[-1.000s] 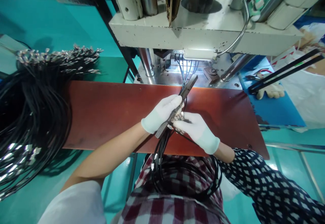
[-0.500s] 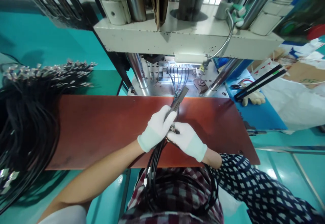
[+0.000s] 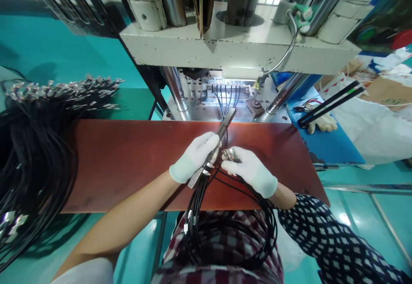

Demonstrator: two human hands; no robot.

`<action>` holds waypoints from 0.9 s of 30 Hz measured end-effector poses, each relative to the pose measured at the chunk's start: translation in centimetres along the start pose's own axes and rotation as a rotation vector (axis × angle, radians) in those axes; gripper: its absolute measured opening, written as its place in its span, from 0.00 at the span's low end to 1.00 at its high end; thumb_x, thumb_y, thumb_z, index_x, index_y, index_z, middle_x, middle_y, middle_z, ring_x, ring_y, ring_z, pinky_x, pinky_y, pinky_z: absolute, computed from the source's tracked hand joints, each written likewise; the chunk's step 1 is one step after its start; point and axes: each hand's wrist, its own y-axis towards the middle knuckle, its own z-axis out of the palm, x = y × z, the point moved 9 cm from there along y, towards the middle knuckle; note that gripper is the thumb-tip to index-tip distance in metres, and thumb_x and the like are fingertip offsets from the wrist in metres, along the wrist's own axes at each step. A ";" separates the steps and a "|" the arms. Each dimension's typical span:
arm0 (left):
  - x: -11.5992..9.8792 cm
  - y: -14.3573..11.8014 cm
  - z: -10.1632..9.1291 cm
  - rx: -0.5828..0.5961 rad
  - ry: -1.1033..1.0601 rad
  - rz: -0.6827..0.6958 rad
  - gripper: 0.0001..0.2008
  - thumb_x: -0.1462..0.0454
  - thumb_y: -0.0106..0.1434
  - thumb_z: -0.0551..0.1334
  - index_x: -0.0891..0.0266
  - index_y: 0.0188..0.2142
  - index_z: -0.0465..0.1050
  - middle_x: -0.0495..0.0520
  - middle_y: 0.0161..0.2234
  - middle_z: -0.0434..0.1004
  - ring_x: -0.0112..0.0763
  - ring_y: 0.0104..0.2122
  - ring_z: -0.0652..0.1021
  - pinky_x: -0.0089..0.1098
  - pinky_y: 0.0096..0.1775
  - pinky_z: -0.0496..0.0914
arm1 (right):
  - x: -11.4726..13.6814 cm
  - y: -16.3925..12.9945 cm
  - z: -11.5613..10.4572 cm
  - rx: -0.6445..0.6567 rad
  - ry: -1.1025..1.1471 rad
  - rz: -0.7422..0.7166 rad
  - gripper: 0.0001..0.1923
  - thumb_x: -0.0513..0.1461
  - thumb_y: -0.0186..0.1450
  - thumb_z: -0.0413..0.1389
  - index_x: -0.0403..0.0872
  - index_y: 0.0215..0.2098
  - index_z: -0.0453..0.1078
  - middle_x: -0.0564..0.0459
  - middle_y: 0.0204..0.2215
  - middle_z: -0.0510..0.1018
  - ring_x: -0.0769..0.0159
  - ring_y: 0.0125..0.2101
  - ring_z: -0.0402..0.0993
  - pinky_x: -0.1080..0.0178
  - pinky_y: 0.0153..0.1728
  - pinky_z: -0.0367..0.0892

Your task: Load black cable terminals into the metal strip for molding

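Left hand (image 3: 193, 157): fingers curled round the metal bar (image 3: 212, 153), as before.
Right hand (image 3: 249, 170): now apart from the left, pinching cable plugs (image 3: 228, 154) beside the bar.

Both hands wear white gloves and meet above the near edge of the red-brown tabletop (image 3: 128, 164). The left hand (image 3: 193, 157) grips a long grey metal bar (image 3: 212, 153) that points toward the press machine (image 3: 238, 48). The right hand (image 3: 251, 170) pinches metal connectors (image 3: 229, 154) of black cables (image 3: 225, 228), which loop down to the lap. A big cable bundle (image 3: 35, 146) lies at the left edge.
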 end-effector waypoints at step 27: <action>0.5 -0.2 0.6 0.058 0.058 -0.001 0.21 0.48 0.70 0.54 0.63 0.32 0.62 0.46 0.23 0.64 0.22 0.21 0.64 0.25 0.24 0.60 | 1.5 -0.7 -0.7 0.130 0.066 -0.001 0.20 0.49 0.62 0.57 0.37 0.31 0.70 0.50 0.28 0.73 0.77 0.29 0.66 0.71 0.34 0.62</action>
